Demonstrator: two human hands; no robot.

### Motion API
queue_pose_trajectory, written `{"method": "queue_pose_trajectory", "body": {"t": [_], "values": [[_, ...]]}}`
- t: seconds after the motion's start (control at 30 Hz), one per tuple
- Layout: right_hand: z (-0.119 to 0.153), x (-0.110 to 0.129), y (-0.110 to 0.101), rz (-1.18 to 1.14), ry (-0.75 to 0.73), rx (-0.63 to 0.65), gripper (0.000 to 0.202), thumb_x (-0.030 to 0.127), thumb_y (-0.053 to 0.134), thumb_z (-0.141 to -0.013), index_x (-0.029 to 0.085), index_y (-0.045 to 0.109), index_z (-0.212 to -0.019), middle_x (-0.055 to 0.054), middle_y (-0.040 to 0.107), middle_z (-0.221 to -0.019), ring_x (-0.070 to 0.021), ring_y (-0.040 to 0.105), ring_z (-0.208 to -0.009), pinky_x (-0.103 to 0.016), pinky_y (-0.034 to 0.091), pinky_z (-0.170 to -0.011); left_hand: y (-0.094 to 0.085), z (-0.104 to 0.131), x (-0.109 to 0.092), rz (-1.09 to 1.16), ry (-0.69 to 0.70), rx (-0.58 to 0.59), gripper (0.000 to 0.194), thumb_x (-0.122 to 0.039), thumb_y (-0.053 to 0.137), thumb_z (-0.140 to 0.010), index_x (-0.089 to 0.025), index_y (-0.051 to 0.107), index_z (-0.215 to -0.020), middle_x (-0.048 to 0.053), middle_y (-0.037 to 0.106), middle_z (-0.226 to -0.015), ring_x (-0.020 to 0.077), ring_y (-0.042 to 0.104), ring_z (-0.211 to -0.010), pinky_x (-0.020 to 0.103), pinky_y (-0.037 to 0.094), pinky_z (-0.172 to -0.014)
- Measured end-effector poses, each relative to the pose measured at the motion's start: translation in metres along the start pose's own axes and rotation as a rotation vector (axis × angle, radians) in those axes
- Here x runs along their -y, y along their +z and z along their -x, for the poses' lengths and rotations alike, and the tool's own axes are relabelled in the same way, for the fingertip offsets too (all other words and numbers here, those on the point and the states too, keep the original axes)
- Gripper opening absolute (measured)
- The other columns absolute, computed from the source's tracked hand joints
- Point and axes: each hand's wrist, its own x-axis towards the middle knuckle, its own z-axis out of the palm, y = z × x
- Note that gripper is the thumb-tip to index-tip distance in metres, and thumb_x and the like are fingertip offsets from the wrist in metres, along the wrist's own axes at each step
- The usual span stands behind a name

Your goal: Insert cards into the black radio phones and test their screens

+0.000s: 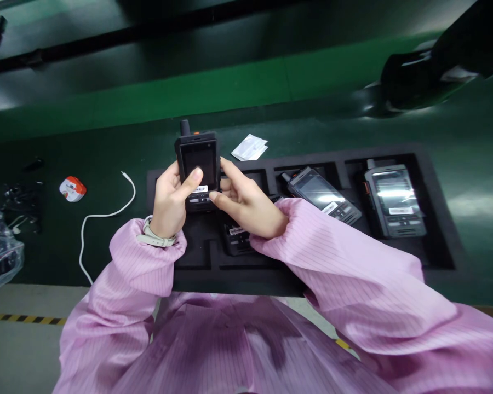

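Between both hands a black handheld radio with a stubby antenna is held upright, its dark screen facing me. My left hand grips its left side, the thumb lying on the lower screen. My right hand closes on the right side, with its thumb at the keys below a white barcode label. Beneath the hands lies a black foam tray. A tilted radio and a straighter radio rest in its right compartments. Another radio is partly hidden under my right wrist.
A white cable curls on the green table to the left, near an orange-and-white object. Behind the tray lies a folded white paper or packet. A clear plastic bag sits far left; a black arm-like object stands upper right.
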Motion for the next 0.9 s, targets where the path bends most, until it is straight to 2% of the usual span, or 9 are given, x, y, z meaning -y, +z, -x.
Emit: {"method": "queue_pose_trajectory", "body": {"t": [0.33, 0.6, 0.9], "values": [[-0.0009, -0.0012, 0.0008, 0.044, 0.013, -0.004, 0.074, 0.022, 0.052, -0.095, 0.017, 0.023, -0.163, 0.002, 0.051, -0.081, -0.011, 0.04, -0.063, -0.024, 0.041, -0.057, 0.0004, -0.0004, -0.0002, 0.011, 0.003, -0.003, 0.03, -0.044, 0.083, -0.081, -0.019, 0.074, -0.095, 0.005, 0.078, -0.099, 0.0243, 0.073, -0.104, 0.036, 0.057, -0.097], [-0.0003, -0.0018, 0.0009, 0.035, -0.02, -0.01, 0.07, 0.022, 0.053, -0.095, 0.023, 0.03, -0.161, 0.004, 0.045, -0.076, -0.011, 0.037, -0.061, -0.023, 0.038, -0.054, -0.0006, 0.0001, 0.0012, 0.019, -0.002, 0.0, 0.028, -0.043, 0.082, -0.082, -0.02, 0.074, -0.095, 0.005, 0.077, -0.1, 0.0237, 0.073, -0.102, 0.036, 0.057, -0.096], [-0.0001, -0.003, -0.0002, 0.034, -0.022, -0.004, 0.072, 0.025, 0.054, -0.097, 0.023, 0.025, -0.162, 0.003, 0.05, -0.079, -0.0114, 0.038, -0.062, -0.024, 0.039, -0.055, -0.0003, -0.0004, 0.0, -0.013, -0.004, -0.007, 0.032, -0.047, 0.083, -0.08, -0.02, 0.074, -0.096, 0.006, 0.077, -0.1, 0.0255, 0.073, -0.105, 0.037, 0.057, -0.098]]}}
